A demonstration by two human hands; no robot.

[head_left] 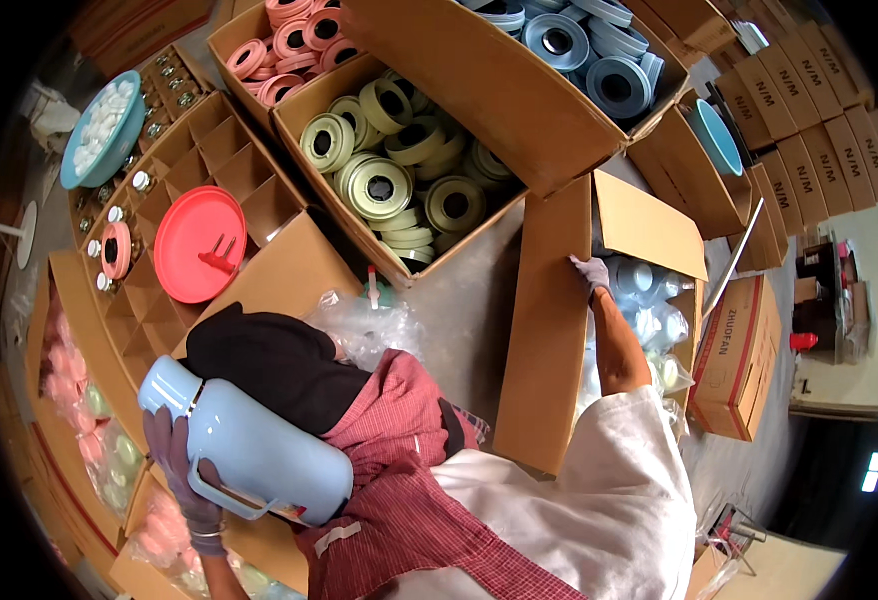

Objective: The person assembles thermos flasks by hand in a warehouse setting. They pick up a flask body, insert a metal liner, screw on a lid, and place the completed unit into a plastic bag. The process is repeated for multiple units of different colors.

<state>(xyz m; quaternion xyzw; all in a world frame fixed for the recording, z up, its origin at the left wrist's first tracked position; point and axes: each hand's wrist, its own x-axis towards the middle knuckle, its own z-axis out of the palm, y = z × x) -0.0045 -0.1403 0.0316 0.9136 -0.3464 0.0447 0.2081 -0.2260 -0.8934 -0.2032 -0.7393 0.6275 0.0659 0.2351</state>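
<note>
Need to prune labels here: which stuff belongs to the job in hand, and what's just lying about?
Likely in the job:
- light-blue flask, held by the left hand
- open cardboard box, right hand at its flap
- plastic-wrapped items inside it

Seemingly just lying about, untouched:
- red round tray
- blue basin of white pieces
- stacked cartons

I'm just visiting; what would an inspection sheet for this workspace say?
Surface: grey floor between boxes.
Job's things: blue flask, tilted; open carton with plastic-wrapped items.
Clutter: red round tray bearing a red tool; clear plastic; boxed green rings.
Hands: gloved left hand holds the flask; gloved right hand touches the carton's edge.
Cables: nothing seen.
Surroundings: stacked cartons at right.
</note>
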